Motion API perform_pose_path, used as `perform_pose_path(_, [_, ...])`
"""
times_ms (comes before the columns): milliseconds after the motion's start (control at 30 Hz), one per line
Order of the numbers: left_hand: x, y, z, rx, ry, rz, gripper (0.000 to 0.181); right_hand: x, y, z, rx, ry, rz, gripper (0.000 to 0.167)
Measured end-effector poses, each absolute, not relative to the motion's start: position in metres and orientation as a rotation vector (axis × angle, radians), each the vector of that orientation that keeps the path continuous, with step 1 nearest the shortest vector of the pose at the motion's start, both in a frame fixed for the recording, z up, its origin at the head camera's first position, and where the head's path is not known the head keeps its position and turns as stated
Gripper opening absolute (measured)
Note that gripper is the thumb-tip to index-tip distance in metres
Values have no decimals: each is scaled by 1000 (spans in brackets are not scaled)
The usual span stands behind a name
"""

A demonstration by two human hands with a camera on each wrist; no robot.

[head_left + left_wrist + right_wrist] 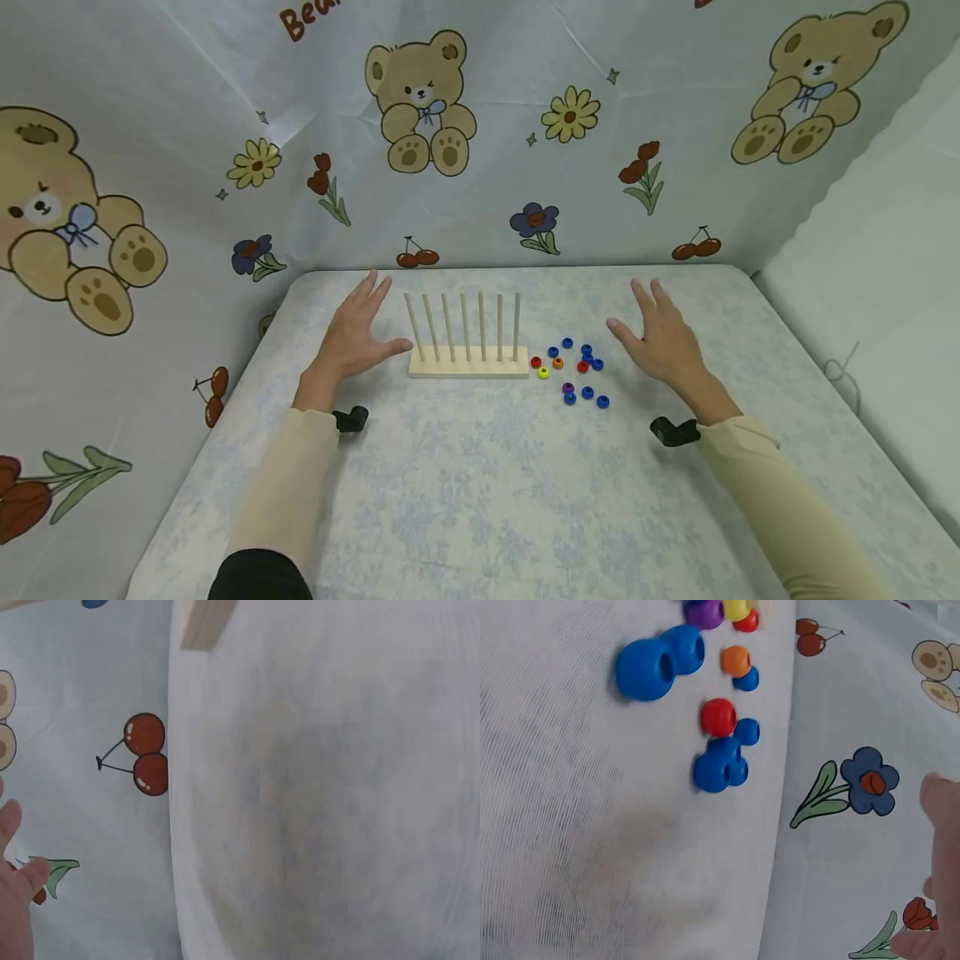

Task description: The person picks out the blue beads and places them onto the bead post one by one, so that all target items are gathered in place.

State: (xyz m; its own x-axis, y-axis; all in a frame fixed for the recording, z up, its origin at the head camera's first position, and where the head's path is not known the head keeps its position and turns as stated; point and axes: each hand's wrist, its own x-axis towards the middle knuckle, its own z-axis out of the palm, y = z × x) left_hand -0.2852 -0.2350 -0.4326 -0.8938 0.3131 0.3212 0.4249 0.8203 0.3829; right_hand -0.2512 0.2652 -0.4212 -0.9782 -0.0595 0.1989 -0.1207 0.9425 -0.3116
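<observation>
A pale wooden rack [468,365] with several upright pegs stands toward the back of the table, its pegs bare. Just left of it is my left hand [351,337], fingers spread and thumb pointing at the rack's end, holding nothing. Loose beads lie to the rack's right: several blue beads [587,392], two red beads [582,367], a yellow bead [543,372], an orange bead [557,363] and a purple bead [567,387]. Right of the beads, my right hand [663,342] is held with fingers extended and nothing in it. The right wrist view shows the beads larger, including an orange bead [736,661].
A pale patterned cloth [465,500] covers the table. Behind and to the left hangs a curtain [480,208] printed with bears, flowers and cherries. Each wrist carries a black camera mount, such as the right mount [675,432]. A white surface [885,333] borders the table's right side.
</observation>
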Motion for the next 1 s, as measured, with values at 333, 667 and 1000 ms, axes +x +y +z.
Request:
perform_pose_path(333, [-278, -217, -450, -492, -2878, -1191, 103, -249, 259, -425, 251, -2950, 744, 61])
perform_pose_path(667, [-282, -209, -475, -475, -2886, -1311, 96, -241, 264, -430, 242, -2913, 1011, 55])
perform_pose_path(1000, [-277, -207, -482, -459, -2873, -1373, 88, -245, 265, -454, 218, -2969, 1187, 46])
